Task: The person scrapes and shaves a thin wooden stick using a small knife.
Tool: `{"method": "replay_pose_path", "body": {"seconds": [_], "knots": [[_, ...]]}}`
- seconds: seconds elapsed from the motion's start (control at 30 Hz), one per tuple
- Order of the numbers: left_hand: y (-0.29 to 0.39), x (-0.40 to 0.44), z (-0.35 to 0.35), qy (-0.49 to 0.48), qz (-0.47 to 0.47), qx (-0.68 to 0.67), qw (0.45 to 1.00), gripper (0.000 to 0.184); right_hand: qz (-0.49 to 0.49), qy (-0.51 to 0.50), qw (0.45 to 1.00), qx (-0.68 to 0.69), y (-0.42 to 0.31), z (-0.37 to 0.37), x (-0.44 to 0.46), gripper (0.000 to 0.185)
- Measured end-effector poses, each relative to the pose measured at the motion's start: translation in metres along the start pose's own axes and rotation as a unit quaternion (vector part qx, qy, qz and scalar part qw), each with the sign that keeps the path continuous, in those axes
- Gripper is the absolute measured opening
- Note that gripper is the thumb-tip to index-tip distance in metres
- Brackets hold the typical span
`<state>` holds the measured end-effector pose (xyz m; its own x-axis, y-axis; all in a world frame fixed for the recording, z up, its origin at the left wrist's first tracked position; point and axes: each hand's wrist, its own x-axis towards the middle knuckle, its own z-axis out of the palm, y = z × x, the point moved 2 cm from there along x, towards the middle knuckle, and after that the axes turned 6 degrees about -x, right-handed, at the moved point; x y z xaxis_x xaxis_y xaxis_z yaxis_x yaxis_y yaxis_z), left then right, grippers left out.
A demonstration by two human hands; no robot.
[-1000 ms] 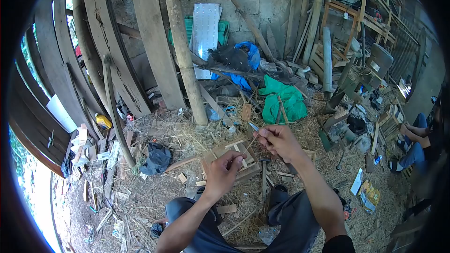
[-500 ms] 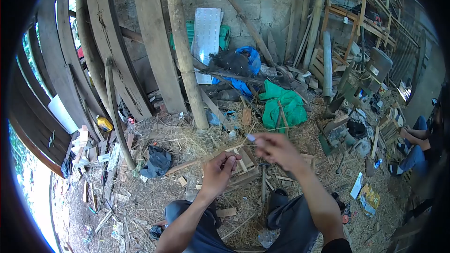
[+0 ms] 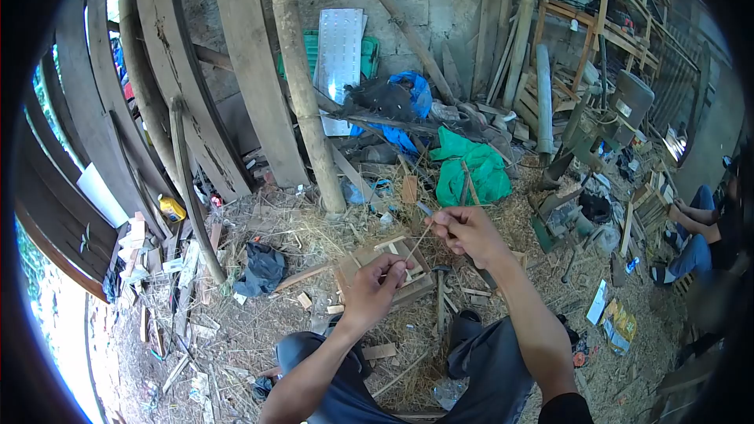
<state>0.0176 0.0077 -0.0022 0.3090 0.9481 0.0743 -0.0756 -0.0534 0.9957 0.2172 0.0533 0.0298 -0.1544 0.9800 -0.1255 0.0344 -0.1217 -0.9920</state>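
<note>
Pale tan, the stick point(image 3: 419, 242) slants between our hands: our left hand point(image 3: 378, 279) has its fingers pinched on the near end, presumably to steady it, while our right hand point(image 3: 471, 237) has its fingers clamped on a knife point(image 3: 425, 209) at the far end. Both hover above the box's point(image 3: 408, 292) edges, with open air either side.

The stick point(image 3: 419, 242) is pale tan — the plastic bundle point(image 3: 488, 176), vivid green.

Tool point(image 3: 425, 209), perhaps knife, partly hidden by right hand point(image 3: 469, 237); thin stick point(image 3: 419, 242), lower end hidden in left hand point(image 3: 376, 286).
</note>
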Motion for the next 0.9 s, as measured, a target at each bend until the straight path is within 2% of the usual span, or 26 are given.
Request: {"method": "replay_pose_path", "body": {"seconds": [0.07, 0.13, 0.17, 0.27, 0.33, 0.37, 0.43, 0.57, 0.7, 0.77, 0.9], "knots": [[0.0, -0.002, -0.003, -0.007, -0.016, -0.025, 1.0, 0.018, 0.001, 0.015, 1.0, 0.008, 0.003, -0.016, 0.004, 0.024], [0.003, -0.005, -0.01, -0.008, -0.044, -0.121, 0.992, 0.019, -0.064, 0.099, 0.991, 0.06, -0.002, -0.049, 0.007, 0.025], [0.003, -0.004, -0.012, -0.009, -0.041, -0.121, 0.992, 0.019, -0.067, 0.1, 0.991, 0.058, 0.0, -0.049, 0.005, 0.025], [0.0, 0.0, -0.016, 0.009, -0.04, -0.111, 0.993, 0.021, -0.008, 0.033, 0.999, -0.018, -0.009, -0.014, -0.01, 0.027], [0.001, 0.0, -0.012, 0.012, -0.061, -0.14, 0.988, 0.022, -0.038, -0.063, 0.996, -0.055, -0.007, 0.021, -0.018, 0.025], [0.0, 0.001, -0.011, 0.009, -0.064, -0.139, 0.988, 0.022, -0.037, -0.06, 0.996, -0.052, -0.004, 0.031, -0.018, 0.025], [-0.001, 0.002, -0.01, -0.003, -0.051, -0.12, 0.991, 0.022, -0.071, -0.141, 0.987, -0.026, -0.001, 0.046, -0.017, 0.02], [0.008, 0.001, -0.009, 0.001, -0.04, -0.061, 0.997, 0.02, -0.047, -0.116, 0.991, -0.051, 0.005, 0.034, -0.007, 0.018], [0.008, 0.001, -0.006, -0.003, -0.068, -0.108, 0.992, 0.02, -0.013, -0.092, 0.995, -0.04, -0.003, 0.033, -0.01, 0.021], [0.007, 0.001, -0.006, -0.003, -0.073, -0.123, 0.99, 0.02, -0.028, -0.076, 0.995, -0.051, -0.002, 0.032, -0.009, 0.021], [0.003, 0.004, -0.004, 0.011, -0.011, -0.04, 0.999, 0.02, -0.036, -0.057, 0.995, -0.079, 0.004, 0.027, -0.004, 0.02]]}}
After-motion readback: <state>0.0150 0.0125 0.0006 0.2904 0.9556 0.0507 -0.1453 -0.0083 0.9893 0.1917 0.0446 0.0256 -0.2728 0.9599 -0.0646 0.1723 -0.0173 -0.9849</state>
